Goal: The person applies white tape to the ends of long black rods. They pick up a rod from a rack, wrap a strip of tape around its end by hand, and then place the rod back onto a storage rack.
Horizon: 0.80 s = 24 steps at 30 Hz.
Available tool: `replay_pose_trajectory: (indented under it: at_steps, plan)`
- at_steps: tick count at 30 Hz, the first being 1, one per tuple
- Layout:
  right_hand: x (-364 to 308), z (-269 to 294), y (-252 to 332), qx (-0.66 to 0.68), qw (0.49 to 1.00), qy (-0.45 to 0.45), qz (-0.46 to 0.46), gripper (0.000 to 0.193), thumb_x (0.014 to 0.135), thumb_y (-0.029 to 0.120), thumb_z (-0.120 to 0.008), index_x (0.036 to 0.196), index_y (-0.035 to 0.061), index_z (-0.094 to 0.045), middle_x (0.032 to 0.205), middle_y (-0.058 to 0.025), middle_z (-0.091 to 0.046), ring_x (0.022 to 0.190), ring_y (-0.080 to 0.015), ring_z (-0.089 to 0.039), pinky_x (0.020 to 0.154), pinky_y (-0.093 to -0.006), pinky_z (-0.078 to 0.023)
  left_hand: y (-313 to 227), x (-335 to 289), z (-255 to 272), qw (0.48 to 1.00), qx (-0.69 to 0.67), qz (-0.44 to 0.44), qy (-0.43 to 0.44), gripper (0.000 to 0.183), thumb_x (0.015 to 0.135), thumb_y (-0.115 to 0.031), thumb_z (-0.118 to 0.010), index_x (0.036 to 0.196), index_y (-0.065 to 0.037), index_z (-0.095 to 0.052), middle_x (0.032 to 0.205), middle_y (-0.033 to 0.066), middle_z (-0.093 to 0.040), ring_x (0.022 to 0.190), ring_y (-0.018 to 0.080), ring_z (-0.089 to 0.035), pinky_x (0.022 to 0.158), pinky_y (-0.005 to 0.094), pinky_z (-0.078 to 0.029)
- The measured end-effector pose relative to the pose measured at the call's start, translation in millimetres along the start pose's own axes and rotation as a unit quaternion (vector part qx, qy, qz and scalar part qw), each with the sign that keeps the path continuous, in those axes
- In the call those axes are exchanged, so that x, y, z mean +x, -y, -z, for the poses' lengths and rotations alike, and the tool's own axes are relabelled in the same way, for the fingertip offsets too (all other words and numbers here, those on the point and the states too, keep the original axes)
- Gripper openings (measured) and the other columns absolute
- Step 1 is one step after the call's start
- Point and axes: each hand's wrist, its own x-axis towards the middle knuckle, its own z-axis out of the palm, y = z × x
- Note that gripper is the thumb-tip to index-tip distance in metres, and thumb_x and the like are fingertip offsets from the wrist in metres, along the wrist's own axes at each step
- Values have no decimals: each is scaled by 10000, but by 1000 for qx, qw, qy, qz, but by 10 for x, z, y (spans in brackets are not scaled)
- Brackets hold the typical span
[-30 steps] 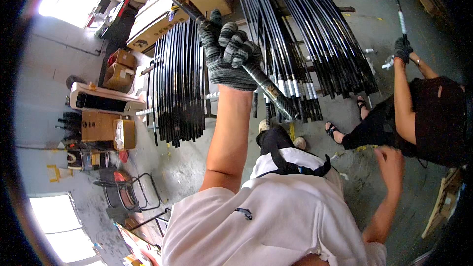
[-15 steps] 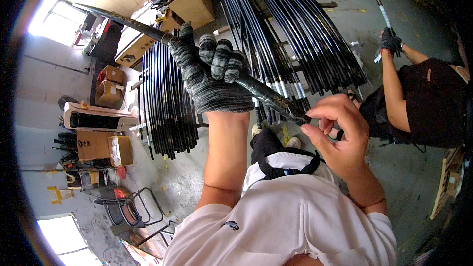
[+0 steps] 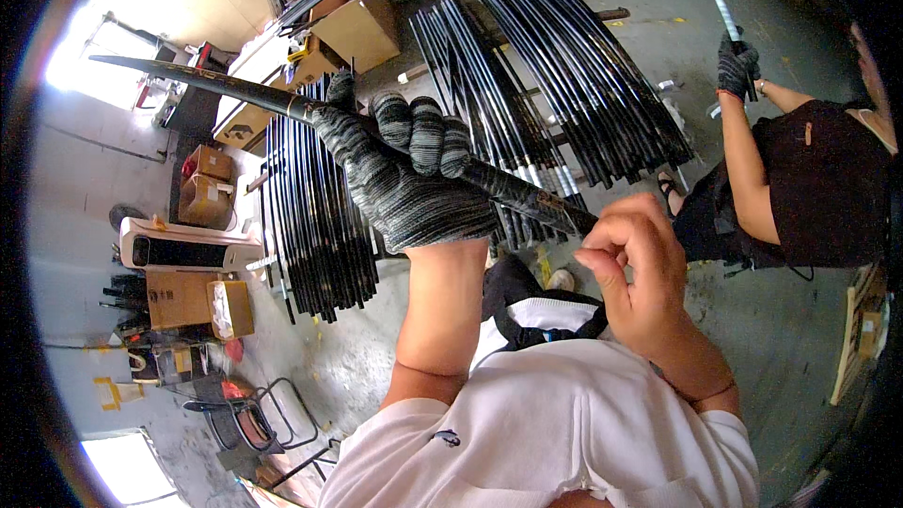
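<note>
Gloved L hand [image 3: 404, 160] w/ fingers wrapped round a black rod [image 3: 207, 83], held up at a slant, prob so its end's handy for the bare R hand [image 3: 640, 259]. R fingers curled by that end, can't tell if pinching. Other rods [image 3: 320, 226] side by side, prob to stay sorted.

Long, glossy black tubular pole [image 3: 254, 96]: slants flatter than a second ago. Bare right hand [image 3: 641, 268]: now beside the pole's lower end (well apart a second ago), fingers more tightly curled.
</note>
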Motion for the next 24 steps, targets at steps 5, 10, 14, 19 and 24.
replay_pose_trajectory:
  at_steps: [5,10,14,19,24]
  plan:
    - [70,17,11,-31,996,-83,-10,403,666,183,-731,980,32,-529,867,-114,-523,772,-291,-517,681,-386,-430,14,-4,51,999,-28,17,-12,367,925,-405,-391,724,-101,-442,585,-29,-382,440,58,-333,387,184,-331]
    - [33,-43,-42,-125,985,-99,70,408,605,204,-770,960,80,-610,911,-64,-538,774,-237,-512,651,-350,-414,35,-91,22,998,-60,-6,-18,386,913,-434,-397,711,-108,-440,565,-29,-372,433,55,-328,374,199,-309]
    - [25,-91,-41,-129,976,-144,97,385,605,156,-762,964,93,-637,874,-38,-549,740,-212,-505,632,-330,-407,-3,-149,20,998,-58,-21,-3,367,918,-424,-382,764,-96,-437,582,-19,-380,444,57,-344,382,196,-325]
    - [37,-37,-75,-83,979,-157,95,380,594,102,-761,958,99,-652,840,-26,-560,708,-188,-500,597,-292,-406,69,-137,-87,997,-50,-51,31,293,940,-351,-374,867,-78,-452,652,-16,-416,466,53,-359,392,187,-356]
    - [38,-12,-8,10,984,-146,97,354,606,71,-751,947,98,-659,831,-22,-566,698,-163,-498,555,-251,-398,-6,-213,-226,996,-67,-57,27,300,938,-342,-391,818,-76,-460,627,-19,-413,456,53,-357,389,184,-355]
